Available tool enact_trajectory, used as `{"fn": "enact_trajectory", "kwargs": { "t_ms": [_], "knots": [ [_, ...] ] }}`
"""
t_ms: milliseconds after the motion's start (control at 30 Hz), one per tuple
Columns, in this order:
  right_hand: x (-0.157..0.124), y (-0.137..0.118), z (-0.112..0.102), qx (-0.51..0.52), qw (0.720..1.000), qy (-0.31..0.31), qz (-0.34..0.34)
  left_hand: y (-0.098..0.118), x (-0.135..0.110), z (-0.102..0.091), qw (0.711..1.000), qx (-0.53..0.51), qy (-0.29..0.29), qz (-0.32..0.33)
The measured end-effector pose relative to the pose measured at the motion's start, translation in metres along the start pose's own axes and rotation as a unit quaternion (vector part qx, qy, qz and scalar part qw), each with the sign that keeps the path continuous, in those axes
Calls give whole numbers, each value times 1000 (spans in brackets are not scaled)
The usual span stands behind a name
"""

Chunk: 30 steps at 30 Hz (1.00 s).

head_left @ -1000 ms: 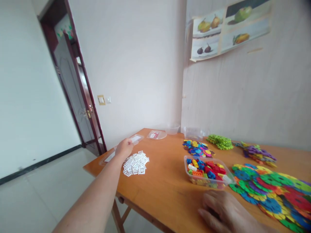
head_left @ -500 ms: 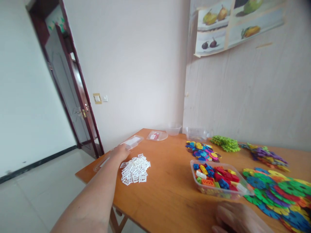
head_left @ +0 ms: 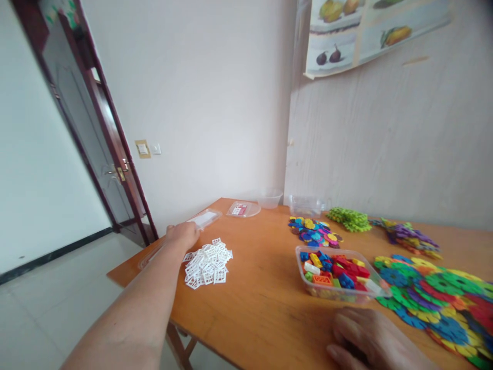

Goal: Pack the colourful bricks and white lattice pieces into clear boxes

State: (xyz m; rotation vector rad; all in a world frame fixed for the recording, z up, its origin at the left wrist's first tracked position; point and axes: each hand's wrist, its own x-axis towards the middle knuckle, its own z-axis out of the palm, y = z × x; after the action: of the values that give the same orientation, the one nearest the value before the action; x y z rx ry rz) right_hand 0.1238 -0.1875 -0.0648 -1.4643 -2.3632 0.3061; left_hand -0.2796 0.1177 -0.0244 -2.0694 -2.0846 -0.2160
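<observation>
My left hand point(head_left: 184, 235) reaches to the far left edge of the table, beside a clear rectangular plastic lid point(head_left: 207, 219). Its fingers point away from me and are mostly hidden behind the back of the hand, so I cannot tell whether they grip anything. Just right of that wrist lies a pile of small white lattice window pieces point(head_left: 208, 262). My right hand point(head_left: 367, 336) rests on the table near the front, fingers loosely bent and thumb apart, with nothing visible in it. Beyond it stands a clear tub point(head_left: 331, 294) of colourful building bricks point(head_left: 339, 270).
Another clear lid point(head_left: 148, 257) is partly behind my left forearm. A labelled round-edged lid point(head_left: 243, 208) and clear containers point(head_left: 269, 198) stand along the wall. Piles of small colourful discs point(head_left: 316, 232), green pieces point(head_left: 349, 219), purple-yellow pieces point(head_left: 414, 239) and larger notched discs point(head_left: 442, 293) cover the right.
The whole view has shifted slightly as my head moved. My left hand has turned a little, its fingers now more to the left of the lid. My right hand stays on the table.
</observation>
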Motion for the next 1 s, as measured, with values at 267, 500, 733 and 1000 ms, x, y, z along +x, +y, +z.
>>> {"fn": "enact_trajectory", "kwargs": {
  "t_ms": [267,500,733,1000],
  "knots": [
    [2,-8,-6,-10,1000,9,3,16,-8,-36,991,7,122,-45],
    [4,-8,-7,-48,997,52,-34,80,-25,-90,968,-137,208,-8],
    [4,-6,-2,-118,986,94,-71,158,-64,-114,851,-508,103,89],
    [-6,9,-47,-49,961,271,-35,200,-116,-140,816,-559,6,147]
  ]
}}
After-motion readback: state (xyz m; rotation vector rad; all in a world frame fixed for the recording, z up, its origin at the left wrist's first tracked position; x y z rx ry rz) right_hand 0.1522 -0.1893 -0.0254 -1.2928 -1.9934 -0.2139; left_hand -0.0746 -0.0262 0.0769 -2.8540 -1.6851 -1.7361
